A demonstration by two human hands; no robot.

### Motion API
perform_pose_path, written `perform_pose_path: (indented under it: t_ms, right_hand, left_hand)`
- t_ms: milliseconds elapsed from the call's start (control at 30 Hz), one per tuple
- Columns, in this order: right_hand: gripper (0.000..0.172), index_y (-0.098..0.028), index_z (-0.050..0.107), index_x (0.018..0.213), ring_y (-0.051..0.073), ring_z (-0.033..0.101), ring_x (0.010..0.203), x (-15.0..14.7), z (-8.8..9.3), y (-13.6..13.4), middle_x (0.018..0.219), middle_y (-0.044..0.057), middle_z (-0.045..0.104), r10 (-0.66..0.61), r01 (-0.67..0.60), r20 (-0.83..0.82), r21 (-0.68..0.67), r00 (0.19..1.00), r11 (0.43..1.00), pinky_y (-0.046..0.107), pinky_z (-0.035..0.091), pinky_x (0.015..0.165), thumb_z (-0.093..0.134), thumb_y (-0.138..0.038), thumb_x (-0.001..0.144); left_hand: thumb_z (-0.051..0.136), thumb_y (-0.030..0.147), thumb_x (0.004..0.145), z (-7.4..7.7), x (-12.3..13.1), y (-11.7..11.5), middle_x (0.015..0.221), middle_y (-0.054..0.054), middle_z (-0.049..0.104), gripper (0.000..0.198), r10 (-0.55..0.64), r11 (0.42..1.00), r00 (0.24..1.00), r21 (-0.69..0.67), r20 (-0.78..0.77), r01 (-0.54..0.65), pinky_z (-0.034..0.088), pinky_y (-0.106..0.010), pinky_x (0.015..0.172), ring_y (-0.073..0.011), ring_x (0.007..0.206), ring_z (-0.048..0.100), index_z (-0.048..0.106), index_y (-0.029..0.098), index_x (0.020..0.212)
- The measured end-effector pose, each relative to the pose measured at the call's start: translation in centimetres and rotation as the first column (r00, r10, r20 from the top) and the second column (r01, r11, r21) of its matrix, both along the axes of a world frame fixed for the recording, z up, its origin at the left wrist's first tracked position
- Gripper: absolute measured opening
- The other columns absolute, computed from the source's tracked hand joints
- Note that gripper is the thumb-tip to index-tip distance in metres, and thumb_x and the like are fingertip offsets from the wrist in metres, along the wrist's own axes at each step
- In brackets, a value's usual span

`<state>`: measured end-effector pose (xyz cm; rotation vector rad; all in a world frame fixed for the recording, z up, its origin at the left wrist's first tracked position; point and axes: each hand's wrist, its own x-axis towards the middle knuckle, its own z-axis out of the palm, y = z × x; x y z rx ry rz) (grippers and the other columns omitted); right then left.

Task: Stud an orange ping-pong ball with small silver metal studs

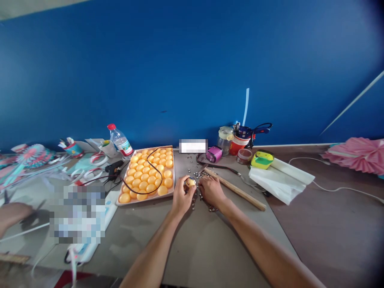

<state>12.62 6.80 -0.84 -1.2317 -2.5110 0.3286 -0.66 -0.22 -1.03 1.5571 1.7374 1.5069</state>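
Observation:
My left hand (pixel 181 197) is closed round a small yellowish ball (pixel 190 182) with darker marks on its upper side. Close beside it on the right, my right hand (pixel 213 191) has its fingers bent down and together among small shiny metal pieces (pixel 193 208). Whatever those fingertips may hold is hidden. More of the metal pieces lie scattered round both hands. A wooden stick (pixel 240 191), perhaps a hammer handle, slants away from just beyond my right hand. Left of my hands stands a shallow box (pixel 175 176) filled with orange balls (pixel 150 174), a dark cable looped across them.
Along the blue wall stand a water bottle (pixel 121 141), a clear jar (pixel 225 140) and a red cup (pixel 238 145) of tools. A purple object (pixel 214 154), a yellow container (pixel 262 160) and white sheets (pixel 274 182) lie right. Another person's hand (pixel 16 216) is far left.

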Motion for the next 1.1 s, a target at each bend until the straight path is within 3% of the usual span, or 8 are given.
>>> perform_pose_path:
  t_ms: [367,900,1100]
  right_hand:
    - [0.016,-0.019,0.060,0.077,0.017,0.056,0.073,0.1,-0.9,1.0,0.073,0.003,0.065,-0.003,0.039,-0.404,0.079,0.915,0.996,0.028,0.031,0.077,0.046,-0.012,0.073]
    - [0.014,-0.020,0.061,0.079,0.018,0.060,0.080,0.3,-1.0,0.9,0.080,0.003,0.067,0.029,0.038,-0.499,0.123,0.866,0.992,0.031,0.033,0.079,0.048,-0.023,0.083]
    - [0.016,-0.020,0.062,0.080,0.018,0.060,0.081,0.5,-0.1,0.5,0.081,0.004,0.068,0.011,0.082,-0.493,0.167,0.870,0.983,0.033,0.034,0.081,0.047,-0.025,0.082]
  left_hand:
    - [0.055,0.026,0.080,0.0,0.1,-0.1,0.104,-0.010,0.058,0.032,0.032,0.999,0.992,0.013,-0.118,-0.031,0.049,-0.033,0.080,-0.0188,0.093,0.057,0.051,0.016,0.111]
    - [0.056,0.021,0.079,0.2,0.5,-0.2,0.101,-0.008,0.058,0.031,0.030,0.997,0.991,0.074,-0.130,-0.020,0.049,-0.034,0.078,-0.0186,0.091,0.056,0.050,0.017,0.110]
    - [0.056,0.018,0.078,0.2,0.9,-0.2,0.097,-0.007,0.058,0.031,0.022,0.995,0.996,0.104,-0.085,-0.014,0.048,-0.033,0.076,-0.0177,0.085,0.055,0.051,0.018,0.109]
